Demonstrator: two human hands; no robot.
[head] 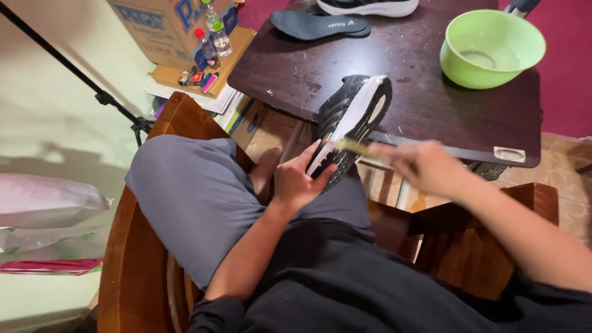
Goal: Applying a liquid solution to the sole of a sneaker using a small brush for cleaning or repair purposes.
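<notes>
Fingers [308,161] of the left hand [296,182] clamp the black shoe [351,117], toe angled toward the green bowl [491,48]; right hand [425,166], blurred, grips a brush [351,147] against its sole.

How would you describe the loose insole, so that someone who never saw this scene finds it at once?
Start at the dark brown table with the green bowl. At its far edge, left of the bowl, lies the insole. It is flat, thin and dark blue-grey, unlike the thick shoe that the left hand holds.
</notes>
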